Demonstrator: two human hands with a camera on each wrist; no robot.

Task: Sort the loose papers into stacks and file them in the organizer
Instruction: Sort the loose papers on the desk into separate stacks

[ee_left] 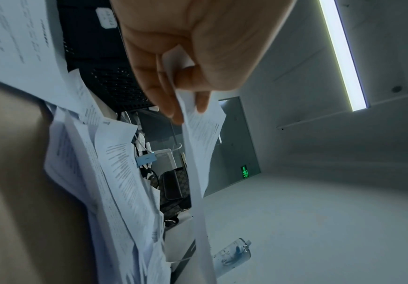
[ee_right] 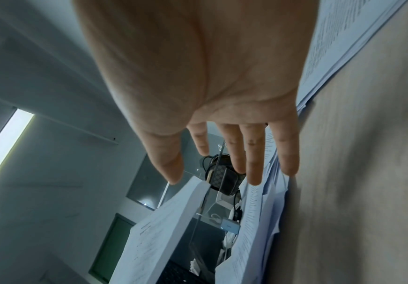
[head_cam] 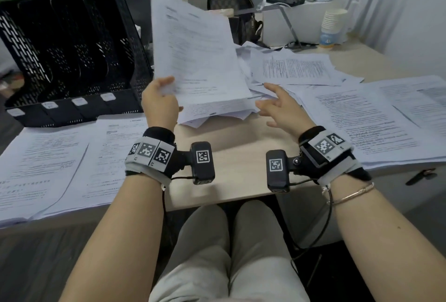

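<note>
A: Nearest the body — pale trousers, two forearms with marker-covered wrist bands, a thin metal bangle (head_cam: 354,193) on the right arm. Light wooden desk (head_cam: 241,169) under both.

B: Left hand?

A: Left hand (head_cam: 159,101) raised above the desk, fingers and thumb curled, pinching the lower corner of a white printed sheet (head_cam: 193,46). Sheet stands nearly upright, tilted back. The left wrist view shows it edge-on, held between thumb and fingers (ee_left: 171,100).

B: Right hand?

A: Right hand (head_cam: 280,106) spread, fingers straight and apart, holding nothing. It hovers at the near edge of the loose heap of white printed papers (head_cam: 289,70) mid-desk. Cannot tell whether the fingertips (ee_right: 254,173) touch it.

B: Sorted stacks?

A: Flat stack of printed pages (head_cam: 48,164) at the near left, overhanging the desk edge. Another flat stack (head_cam: 376,118) at the right.

B: The organizer?

A: Black perforated metal file organizer (head_cam: 72,60) at far left, behind the left stack; upright dividers, white labels on the front lip. I see no paper in the slots.

B: Beyond?

A: Dark patterned backpack (head_cam: 231,5), stack of white paper cups (head_cam: 333,26), by the wall.
</note>
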